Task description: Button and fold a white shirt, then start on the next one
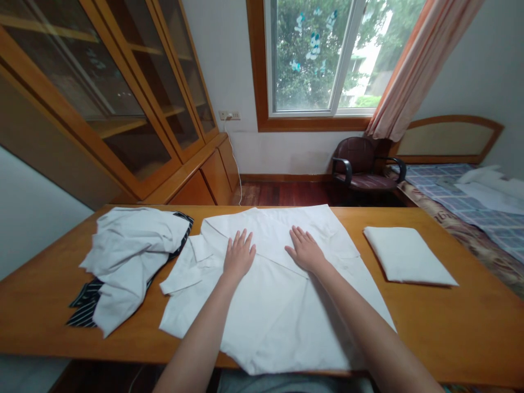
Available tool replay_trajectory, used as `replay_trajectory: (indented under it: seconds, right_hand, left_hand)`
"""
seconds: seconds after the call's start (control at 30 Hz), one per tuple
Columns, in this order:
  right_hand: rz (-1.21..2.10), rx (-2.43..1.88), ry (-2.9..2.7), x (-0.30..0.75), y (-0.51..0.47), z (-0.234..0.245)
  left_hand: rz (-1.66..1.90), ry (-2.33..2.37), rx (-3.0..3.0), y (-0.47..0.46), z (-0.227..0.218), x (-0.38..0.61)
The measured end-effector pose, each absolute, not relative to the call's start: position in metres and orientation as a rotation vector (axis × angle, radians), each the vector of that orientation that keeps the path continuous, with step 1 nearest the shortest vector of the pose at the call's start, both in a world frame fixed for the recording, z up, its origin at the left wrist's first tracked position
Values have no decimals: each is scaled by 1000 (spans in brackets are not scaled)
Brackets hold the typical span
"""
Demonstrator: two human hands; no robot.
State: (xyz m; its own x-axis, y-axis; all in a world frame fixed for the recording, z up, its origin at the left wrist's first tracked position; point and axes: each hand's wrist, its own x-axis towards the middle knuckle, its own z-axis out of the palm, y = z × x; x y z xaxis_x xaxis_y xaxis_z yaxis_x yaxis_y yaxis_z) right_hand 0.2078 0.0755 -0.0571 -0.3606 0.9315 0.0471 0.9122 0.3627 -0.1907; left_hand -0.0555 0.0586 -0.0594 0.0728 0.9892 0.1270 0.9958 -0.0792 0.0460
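Observation:
A white cloth garment (278, 311) lies spread on the wooden table in front of me, its upper part folded over and a sleeve-like piece sticking out at the left. My left hand (239, 254) rests flat on the folded part, fingers a little apart. To its right, my right hand (305, 250) also lies flat on the cloth with the thumb spread. Neither hand grips anything. Slight creases run through the fabric below the hands, and its near edge reaches the table's front edge.
Left on the table (36, 305) is a crumpled white garment (131, 245) with black striped cloth (84, 308) beneath it. A neatly folded white cloth (409, 255) lies at right. Beyond are a glass-door cabinet (180, 158), an armchair (360, 164) and a bed (470, 196).

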Motion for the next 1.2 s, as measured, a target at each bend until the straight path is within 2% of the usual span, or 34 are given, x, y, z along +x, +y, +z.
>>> replay_trajectory:
  seconds: [0.5,0.73,0.93,1.07,1.2]
  right_hand:
    - [134,-2043,-2292,286,111,-68]
    - [254,-2167,-2230,324,120,-57]
    - [185,-1950,-2285,264,104,-39]
    - [202,-1671,-2435,196,70,-48]
    - [166,-1597,-2459,168,51,-61]
  left_hand:
    - [-179,-2119,-2239,58,-60,-48]
    - [-178,-2131,-2232,59,-63,-48]
    - [-165,-2136,-2235,60,-63,-48]
    - [-179,-2131,-2242,60,-64,-48]
    - [-184,-2117,-2242,60,-64,-48]
